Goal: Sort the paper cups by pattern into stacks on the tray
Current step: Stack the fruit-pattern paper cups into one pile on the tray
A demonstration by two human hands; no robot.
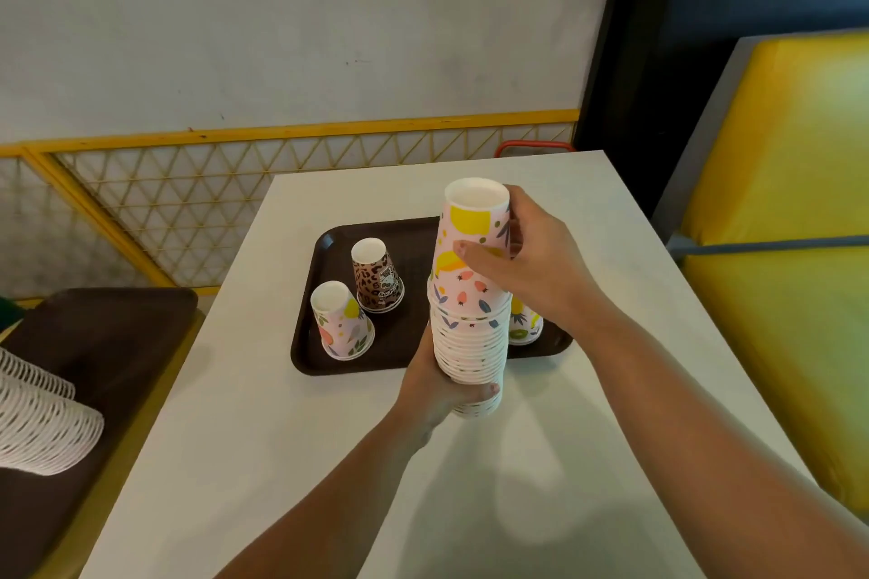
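**Both hands on the tall cup stack above the tray's near edge**

Right now the left hand (439,383) curls round the bottom of a tall stack of upside-down paper cups (470,357), thumb across the lowest rims, holding it above the white table (301,461) at the near edge of the brown tray (324,244). The right hand (522,259) grips the top cup (475,244), a pink one printed with lemons and strawberries, thumb on the near side and fingers wrapped round the far side; this cup sits raised above the rest of the stack.

On the tray three cups stand upside down. A leopard-print cup (376,275) is toward the far left corner. Just beside it, nearer the left edge, stands a pink fruit-print cup (341,322). A third fruit-print cup (525,324) is near the tray's near right corner, mostly hidden behind the stack and the right wrist.

Off the table's left edge, a second brown tray (108,343) carries a lying white cup stack (42,418).
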